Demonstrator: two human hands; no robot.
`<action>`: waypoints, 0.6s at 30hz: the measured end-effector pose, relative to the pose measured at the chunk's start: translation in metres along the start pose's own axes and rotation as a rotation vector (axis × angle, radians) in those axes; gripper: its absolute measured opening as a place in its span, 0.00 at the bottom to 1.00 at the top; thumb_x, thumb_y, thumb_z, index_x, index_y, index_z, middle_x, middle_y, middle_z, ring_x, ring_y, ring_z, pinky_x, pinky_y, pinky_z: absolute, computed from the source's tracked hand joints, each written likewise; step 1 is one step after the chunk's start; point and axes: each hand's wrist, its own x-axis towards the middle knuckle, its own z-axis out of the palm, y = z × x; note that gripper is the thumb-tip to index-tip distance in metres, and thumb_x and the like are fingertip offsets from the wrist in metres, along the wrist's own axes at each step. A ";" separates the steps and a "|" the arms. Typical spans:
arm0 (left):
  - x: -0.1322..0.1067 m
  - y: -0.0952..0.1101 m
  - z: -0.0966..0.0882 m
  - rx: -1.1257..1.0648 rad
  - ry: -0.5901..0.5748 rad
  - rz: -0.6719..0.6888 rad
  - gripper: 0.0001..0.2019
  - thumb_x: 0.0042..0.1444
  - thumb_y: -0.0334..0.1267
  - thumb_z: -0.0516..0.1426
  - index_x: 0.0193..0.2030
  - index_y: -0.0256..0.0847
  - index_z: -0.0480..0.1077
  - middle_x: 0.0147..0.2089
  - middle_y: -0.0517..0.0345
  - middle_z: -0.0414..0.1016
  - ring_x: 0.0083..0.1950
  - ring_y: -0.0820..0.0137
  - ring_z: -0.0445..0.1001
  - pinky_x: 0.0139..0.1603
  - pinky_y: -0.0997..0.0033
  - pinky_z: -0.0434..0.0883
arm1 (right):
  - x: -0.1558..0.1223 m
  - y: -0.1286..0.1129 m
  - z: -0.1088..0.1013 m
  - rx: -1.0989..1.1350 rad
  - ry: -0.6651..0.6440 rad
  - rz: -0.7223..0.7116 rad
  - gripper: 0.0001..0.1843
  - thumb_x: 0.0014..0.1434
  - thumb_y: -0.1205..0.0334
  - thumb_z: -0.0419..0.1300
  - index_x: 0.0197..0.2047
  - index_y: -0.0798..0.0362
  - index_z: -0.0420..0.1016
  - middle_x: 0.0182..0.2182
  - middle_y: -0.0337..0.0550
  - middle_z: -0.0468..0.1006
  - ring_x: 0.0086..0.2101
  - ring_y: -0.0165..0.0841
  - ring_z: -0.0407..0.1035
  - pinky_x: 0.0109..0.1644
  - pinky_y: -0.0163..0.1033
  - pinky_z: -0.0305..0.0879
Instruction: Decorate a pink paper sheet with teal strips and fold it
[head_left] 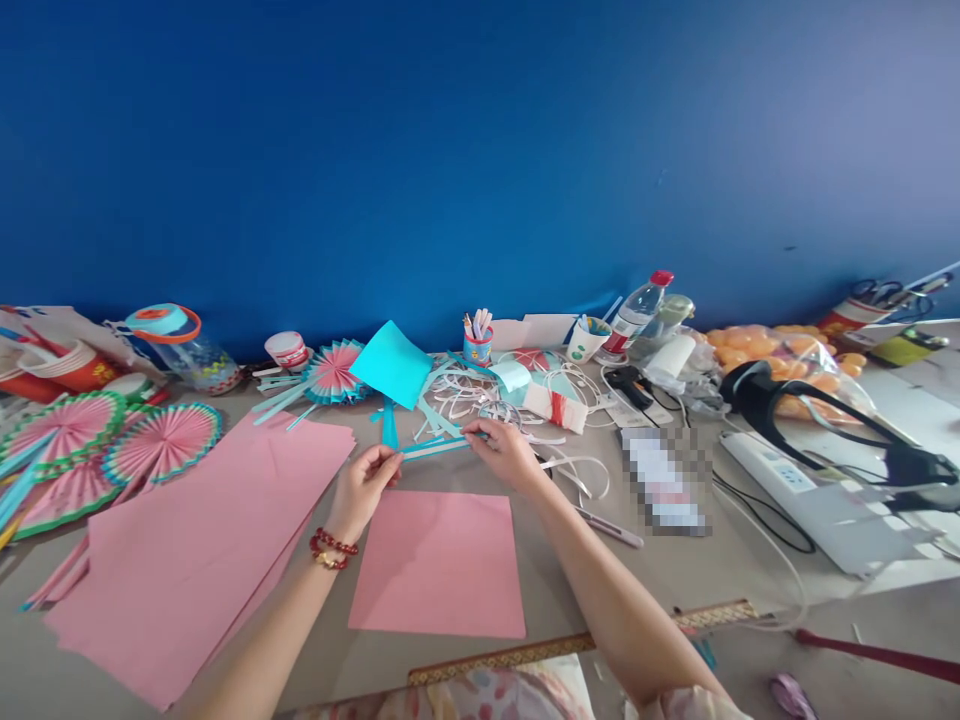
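Between my two hands a narrow blue-and-white paper strip (pixel 436 449) is held out level. My left hand (pixel 369 478) pinches its left end, fingers closed. At the other end, my right hand (pixel 504 452) has its fingertips closed on the strip. Just below the strip lies a square pink sheet (pixel 439 565), flat on the table. A turquoise sheet (pixel 392 364) leans among the scraps beyond my left hand. Past my right hand is a tangle of white and pale blue paper strips (pixel 465 392).
Stacked pink sheets (pixel 210 540) and pleated paper fans (pixel 163 440) lie at left. To the right are a utility knife (pixel 611 527), a glue gun (pixel 630 388), a plastic bottle (pixel 637 312) and a white power strip (pixel 780 475) with cables. A blue wall (pixel 480 160) stands behind.
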 end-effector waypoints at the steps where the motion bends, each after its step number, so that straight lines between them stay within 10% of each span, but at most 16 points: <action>1: -0.002 0.000 0.001 -0.011 -0.003 -0.002 0.17 0.54 0.53 0.60 0.31 0.40 0.71 0.27 0.61 0.73 0.29 0.73 0.70 0.32 0.75 0.69 | -0.001 -0.004 0.000 -0.045 0.032 -0.021 0.10 0.63 0.62 0.54 0.43 0.51 0.76 0.43 0.46 0.78 0.45 0.39 0.70 0.52 0.45 0.63; 8: -0.010 0.005 0.016 -0.071 -0.095 -0.010 0.17 0.56 0.52 0.58 0.30 0.39 0.70 0.26 0.60 0.74 0.26 0.73 0.70 0.29 0.73 0.69 | -0.019 -0.038 0.028 -0.259 -0.018 -0.358 0.09 0.66 0.62 0.53 0.43 0.51 0.74 0.40 0.47 0.77 0.43 0.37 0.69 0.51 0.43 0.65; 18: -0.020 0.005 0.014 -0.119 -0.216 -0.001 0.15 0.58 0.48 0.59 0.41 0.36 0.76 0.31 0.56 0.78 0.33 0.70 0.74 0.40 0.69 0.73 | -0.025 -0.044 0.045 -0.332 -0.014 -0.394 0.09 0.68 0.64 0.50 0.41 0.52 0.71 0.33 0.45 0.77 0.36 0.35 0.70 0.42 0.39 0.65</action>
